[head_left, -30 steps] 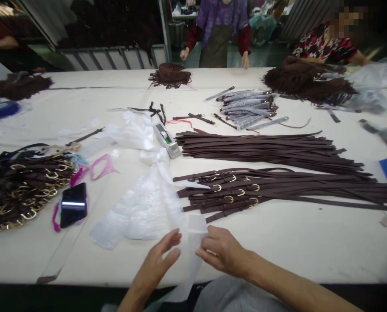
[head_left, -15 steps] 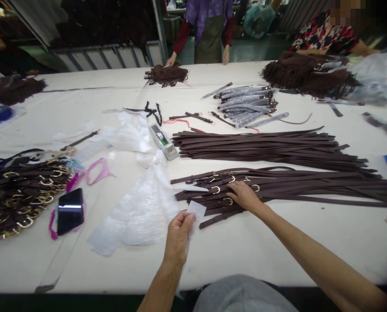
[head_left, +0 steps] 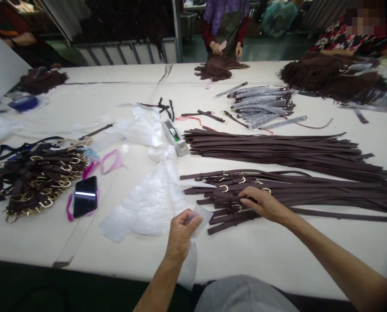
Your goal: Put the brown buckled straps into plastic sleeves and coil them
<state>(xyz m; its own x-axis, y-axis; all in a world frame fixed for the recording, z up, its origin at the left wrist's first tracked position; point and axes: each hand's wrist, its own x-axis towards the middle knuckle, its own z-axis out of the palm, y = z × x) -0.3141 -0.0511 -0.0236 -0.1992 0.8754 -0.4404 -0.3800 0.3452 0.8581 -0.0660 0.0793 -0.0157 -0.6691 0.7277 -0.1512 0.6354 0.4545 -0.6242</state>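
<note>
My left hand [head_left: 182, 229] is closed, its thumb and fingers pinching a thin translucent white sheet [head_left: 202, 218]. Part of the sheet hangs down below the wrist. To the right, my right hand [head_left: 261, 203] reaches over a row of long dark brown straps [head_left: 326, 196] with gold buckles [head_left: 224, 188]. Its fingers are curled and appear to grip one strap among the buckles; the hand partly hides the spot. Between my left hand and the tape dispenser [head_left: 176, 138] lies a spread of crumpled white wrapping sheets [head_left: 148, 201].
A second bundle of brown straps [head_left: 278, 147] lies beyond the first. Farther back are plastic-wrapped straps [head_left: 261, 104]. At left sit a heap of buckled straps [head_left: 40, 177] and a phone [head_left: 85, 197]. Across the table, a person [head_left: 226, 30] stands behind a brown fringed item [head_left: 214, 68].
The view has turned left, so things sit farther right. My right hand has shifted slightly toward me over the straps. Across the table, a person's hand has risen, holding something pink.
</note>
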